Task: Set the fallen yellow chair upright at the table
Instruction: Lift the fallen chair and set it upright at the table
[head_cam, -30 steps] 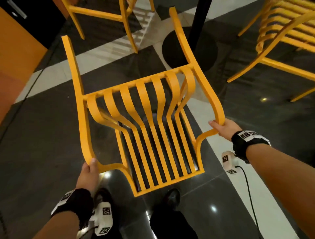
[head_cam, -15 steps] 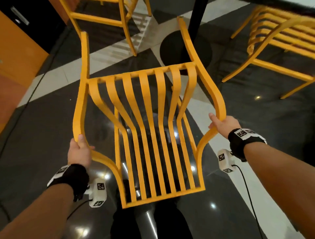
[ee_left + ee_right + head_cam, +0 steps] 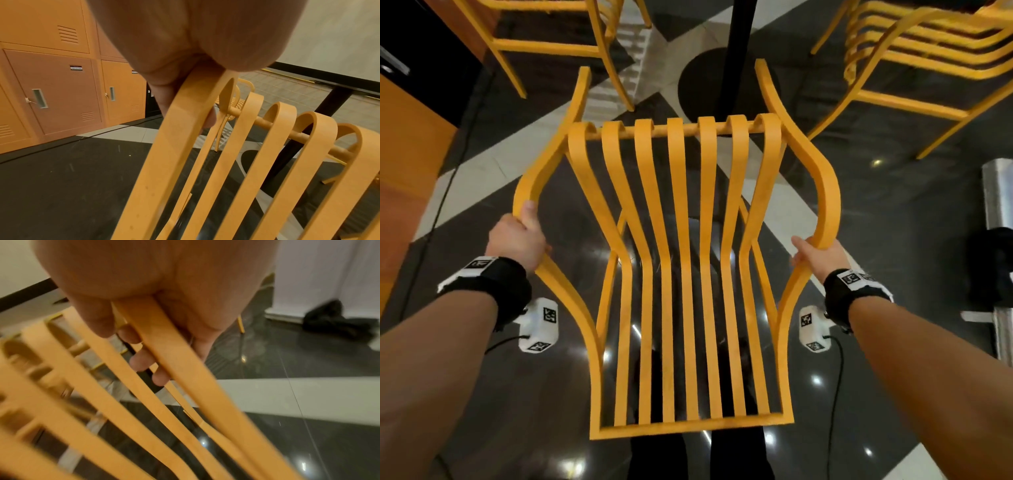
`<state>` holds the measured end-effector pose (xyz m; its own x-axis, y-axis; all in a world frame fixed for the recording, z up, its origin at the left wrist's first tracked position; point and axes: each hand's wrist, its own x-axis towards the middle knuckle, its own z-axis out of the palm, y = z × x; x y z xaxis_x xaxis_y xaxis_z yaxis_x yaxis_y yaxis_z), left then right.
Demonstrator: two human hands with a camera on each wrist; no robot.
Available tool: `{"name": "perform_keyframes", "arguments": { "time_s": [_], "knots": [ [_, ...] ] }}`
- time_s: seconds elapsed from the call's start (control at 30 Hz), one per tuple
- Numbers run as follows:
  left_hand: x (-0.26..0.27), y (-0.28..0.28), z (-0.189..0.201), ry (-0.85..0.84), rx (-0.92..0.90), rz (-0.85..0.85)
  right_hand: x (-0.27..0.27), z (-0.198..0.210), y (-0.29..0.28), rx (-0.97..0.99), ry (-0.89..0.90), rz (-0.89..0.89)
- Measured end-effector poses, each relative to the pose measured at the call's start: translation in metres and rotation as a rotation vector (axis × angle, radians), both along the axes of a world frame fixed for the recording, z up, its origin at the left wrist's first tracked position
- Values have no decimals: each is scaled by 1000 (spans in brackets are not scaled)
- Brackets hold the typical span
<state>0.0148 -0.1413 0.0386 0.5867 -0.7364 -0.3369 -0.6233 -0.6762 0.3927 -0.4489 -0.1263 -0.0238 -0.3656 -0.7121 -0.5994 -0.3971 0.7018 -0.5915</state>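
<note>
The yellow slatted chair (image 3: 678, 260) fills the middle of the head view, seen from above and squared to me, its front legs pointing toward the black table post (image 3: 738, 51). My left hand (image 3: 518, 240) grips the left side rail of its frame; in the left wrist view the fingers (image 3: 164, 91) curl round that rail (image 3: 176, 129). My right hand (image 3: 816, 253) grips the right side rail, and the right wrist view shows its fingers (image 3: 141, 363) wrapped round the rail (image 3: 164, 344). I cannot tell whether the legs touch the floor.
Another yellow chair (image 3: 544, 37) stands at the back left and one more (image 3: 914, 68) at the back right. The table's round black base (image 3: 709, 82) sits just beyond the held chair. Orange lockers (image 3: 57, 91) line the left wall. A dark bag (image 3: 993, 263) lies at the right.
The chair has swung from a skewed tilt to square in front of me and come closer. My left hand has moved up the left rail; my right hand has kept its grip.
</note>
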Motion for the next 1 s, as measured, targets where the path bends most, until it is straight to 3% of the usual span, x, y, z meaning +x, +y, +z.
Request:
{"name": "perform_keyframes", "arguments": {
  "time_s": [0.1,0.27,0.43,0.6,0.7,0.8,1.0],
  "knots": [
    [8,8,-2,20,14,-1,14,-13,9,-4,-2,-190],
    [10,8,23,66,-127,-81,14,11,-4,30,-6,-205],
    [-6,74,16,89,189,-150,12,46,-41,86,-74,-245],
    [-54,167,-30,236,609,-343,33,83,-66,99,-76,-239],
    [-68,192,-49,246,799,-415,39,91,-74,74,-108,-265],
    [-72,197,-65,203,868,-413,41,93,-78,90,-87,-246],
    [-75,211,-82,338,939,-292,42,97,-80,128,-119,-268]
  ]
}}
